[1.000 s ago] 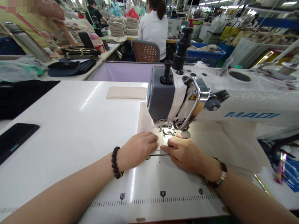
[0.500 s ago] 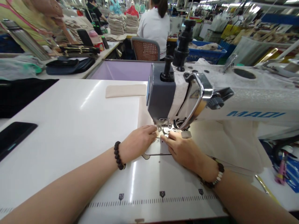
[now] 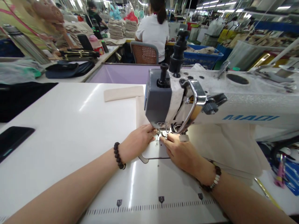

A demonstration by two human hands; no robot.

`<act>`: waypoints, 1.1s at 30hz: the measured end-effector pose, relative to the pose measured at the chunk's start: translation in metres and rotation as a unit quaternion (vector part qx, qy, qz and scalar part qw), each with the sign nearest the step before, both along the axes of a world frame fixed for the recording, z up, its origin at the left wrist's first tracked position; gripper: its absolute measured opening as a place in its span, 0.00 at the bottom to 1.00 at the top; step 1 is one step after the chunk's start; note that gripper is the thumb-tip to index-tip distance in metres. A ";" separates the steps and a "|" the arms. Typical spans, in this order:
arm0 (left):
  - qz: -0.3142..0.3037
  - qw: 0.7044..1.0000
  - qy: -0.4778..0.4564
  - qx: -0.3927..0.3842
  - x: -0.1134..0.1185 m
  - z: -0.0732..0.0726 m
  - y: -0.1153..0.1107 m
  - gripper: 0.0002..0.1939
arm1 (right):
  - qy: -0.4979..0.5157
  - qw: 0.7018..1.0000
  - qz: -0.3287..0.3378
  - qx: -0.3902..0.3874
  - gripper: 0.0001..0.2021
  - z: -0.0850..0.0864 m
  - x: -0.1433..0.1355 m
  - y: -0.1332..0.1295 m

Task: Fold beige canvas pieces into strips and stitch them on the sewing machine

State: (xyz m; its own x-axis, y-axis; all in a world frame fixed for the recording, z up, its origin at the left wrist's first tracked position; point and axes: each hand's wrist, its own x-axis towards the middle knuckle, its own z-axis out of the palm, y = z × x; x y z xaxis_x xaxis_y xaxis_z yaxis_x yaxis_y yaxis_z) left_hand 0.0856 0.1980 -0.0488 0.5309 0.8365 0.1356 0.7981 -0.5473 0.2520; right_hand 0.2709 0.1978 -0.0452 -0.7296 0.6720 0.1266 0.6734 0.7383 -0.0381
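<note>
Beside the needle area of the white and grey sewing machine (image 3: 158, 99), my left hand (image 3: 140, 140) lies palm down with its fingers stretched out, on or against pale beige fabric (image 3: 140, 109). The fabric runs back along the left of the machine head to a folded-looking strip (image 3: 123, 93). My right hand (image 3: 183, 154) rests flat to the right of the presser foot (image 3: 163, 133), index finger extended toward it. The fabric under its fingertips is mostly hidden. Larger beige pieces (image 3: 229, 146) lie under the machine arm, right of this hand.
A black phone (image 3: 15, 140) lies on the white table (image 3: 70, 124) at left. Yellow-handled tweezers or a similar slim tool (image 3: 266, 189) and pink-handled snips (image 3: 281, 171) are at right. A ruler scale (image 3: 161, 205) marks the front. Ahead, a person in white (image 3: 153, 32) sits beyond a chair (image 3: 146, 53).
The view has shifted slightly, with the machine lower and a little left in the picture. The fabric strip behind has tilted slightly. Both hands stay beside the presser foot, a little farther forward.
</note>
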 end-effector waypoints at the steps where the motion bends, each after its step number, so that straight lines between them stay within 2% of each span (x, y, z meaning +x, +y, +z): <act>1: -0.002 1.000 0.000 0.000 0.000 0.000 0.001 0.08 | -0.001 1.000 -0.001 -0.002 0.14 0.000 0.000 0.000; 4: 0.003 1.000 0.028 -0.002 -0.001 0.003 -0.002 0.10 | -0.002 1.000 -0.001 -0.006 0.14 0.001 0.000 0.001; 7: 0.009 0.997 0.077 -0.021 0.002 0.012 -0.015 0.14 | 0.008 0.999 0.024 -0.022 0.13 0.002 0.004 0.001; 11: -0.032 0.995 0.085 -0.045 0.011 0.020 -0.039 0.19 | 0.056 0.993 0.082 -0.070 0.09 0.005 0.012 0.003; 13: -0.050 0.994 0.081 -0.046 0.014 0.018 -0.046 0.19 | 0.071 0.988 0.108 -0.085 0.09 0.006 0.015 0.003; 18: -0.095 0.992 0.062 -0.049 0.015 0.014 -0.050 0.10 | 0.044 0.975 0.183 -0.120 0.10 0.008 0.023 0.005; 23: -0.103 0.992 0.048 -0.051 0.016 0.020 -0.053 0.12 | -0.001 0.965 0.237 -0.114 0.09 0.012 0.026 0.007; 27: -0.101 0.993 0.051 -0.043 0.015 0.019 -0.053 0.12 | -0.016 0.967 0.233 -0.099 0.09 0.012 0.024 0.005; 33: -0.097 0.992 0.072 -0.044 0.012 0.013 -0.046 0.10 | -0.006 0.979 0.182 -0.090 0.10 0.009 0.021 0.003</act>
